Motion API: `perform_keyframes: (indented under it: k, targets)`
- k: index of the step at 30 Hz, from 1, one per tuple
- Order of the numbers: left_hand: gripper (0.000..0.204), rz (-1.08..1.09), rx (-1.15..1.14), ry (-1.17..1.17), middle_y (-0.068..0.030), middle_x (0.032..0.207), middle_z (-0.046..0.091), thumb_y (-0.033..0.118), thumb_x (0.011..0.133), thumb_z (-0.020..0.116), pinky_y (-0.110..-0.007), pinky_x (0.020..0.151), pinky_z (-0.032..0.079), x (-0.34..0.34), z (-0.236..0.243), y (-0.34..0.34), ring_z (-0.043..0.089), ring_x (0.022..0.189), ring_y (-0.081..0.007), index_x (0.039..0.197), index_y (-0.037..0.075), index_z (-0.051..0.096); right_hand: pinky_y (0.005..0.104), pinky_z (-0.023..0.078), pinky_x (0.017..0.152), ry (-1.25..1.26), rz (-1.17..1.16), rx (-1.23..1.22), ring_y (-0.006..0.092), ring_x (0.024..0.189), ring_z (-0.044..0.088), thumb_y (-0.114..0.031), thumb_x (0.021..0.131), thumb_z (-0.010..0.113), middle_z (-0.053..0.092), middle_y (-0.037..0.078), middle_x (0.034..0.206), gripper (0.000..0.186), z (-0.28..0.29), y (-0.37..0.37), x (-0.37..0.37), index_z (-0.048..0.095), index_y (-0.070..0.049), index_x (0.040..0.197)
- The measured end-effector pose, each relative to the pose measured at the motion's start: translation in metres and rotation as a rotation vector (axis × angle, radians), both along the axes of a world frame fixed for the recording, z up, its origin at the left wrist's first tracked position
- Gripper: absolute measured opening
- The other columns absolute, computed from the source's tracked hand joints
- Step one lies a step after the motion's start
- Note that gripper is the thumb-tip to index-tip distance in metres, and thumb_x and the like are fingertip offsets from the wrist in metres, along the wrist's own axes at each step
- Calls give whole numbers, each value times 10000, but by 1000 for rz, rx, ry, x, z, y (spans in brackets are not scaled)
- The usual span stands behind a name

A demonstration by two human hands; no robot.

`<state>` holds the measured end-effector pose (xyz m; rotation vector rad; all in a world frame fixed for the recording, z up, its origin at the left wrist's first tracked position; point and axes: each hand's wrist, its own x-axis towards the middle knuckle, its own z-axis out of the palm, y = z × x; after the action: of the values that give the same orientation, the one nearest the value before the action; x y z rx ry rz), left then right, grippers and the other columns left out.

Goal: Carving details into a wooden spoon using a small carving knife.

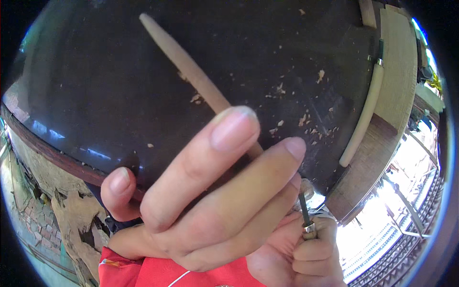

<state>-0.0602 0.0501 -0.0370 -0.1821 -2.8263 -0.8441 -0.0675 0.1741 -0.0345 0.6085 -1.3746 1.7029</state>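
Note:
My left hand (210, 201) is in the middle, its fingers closed around a slim wooden stick (191, 71). The stick slants to the far left and narrows to a rounded tip; my fingers cover part of its near section. Lower right, my right hand (306, 258) is a fist around a carving tool (305, 210) with a narrow dark metal shaft and a shiny ferrule. The fist hides most of its handle. The tool's tip points up beside a rounded pale brown end (306, 188), close to my left fingertips; whether they touch, I cannot tell.
A dark glossy tabletop (119, 91) carries scattered wood shavings (311, 126). Along its right side lies another tool with a long pale wooden handle (364, 115), beside wooden boards (399, 62). A small wood piece (367, 13) lies at the far right.

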Motion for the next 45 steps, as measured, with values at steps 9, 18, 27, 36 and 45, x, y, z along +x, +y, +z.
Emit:
perform_keyframes:
  k: [9,18,27,36,45]
  targets:
    - [377,11,11,47,74,1146,724,625,873,675,-426,1176,283,0,-3,3,567,1295,-360,1025,280,700,266,168,436,-67,59,40,45,435,245,-223,998,631,269,-93,575,330,3,4,3,401,-159,771]
    - [394,27,-2,80,73,1139,726,649,876,661,-420,1169,271,0,-6,6,566,1292,-359,1022,284,682,307,197,469,-376,-295,351,95,429,217,-203,991,614,227,-61,550,343,23,-19,12,382,-169,742]
    - [377,29,71,9,69,1207,728,634,868,681,-413,1204,175,1,-2,4,546,1334,-301,1034,295,681,286,243,467,-87,79,230,89,480,279,-431,1091,459,343,-61,630,385,0,2,-1,405,-166,816]
    - [353,40,110,-22,81,1199,730,619,885,671,-398,1214,156,0,-1,6,532,1349,-268,1020,294,691,288,240,445,-103,48,323,89,480,287,-482,1104,403,347,-60,621,441,0,1,5,387,-168,794]
    - [382,2,88,36,62,1212,726,622,851,704,-402,1207,181,-2,-5,4,526,1342,-276,1032,286,697,284,222,461,-27,165,222,98,502,275,-456,1113,389,341,-57,640,433,0,-2,-17,395,-159,797]
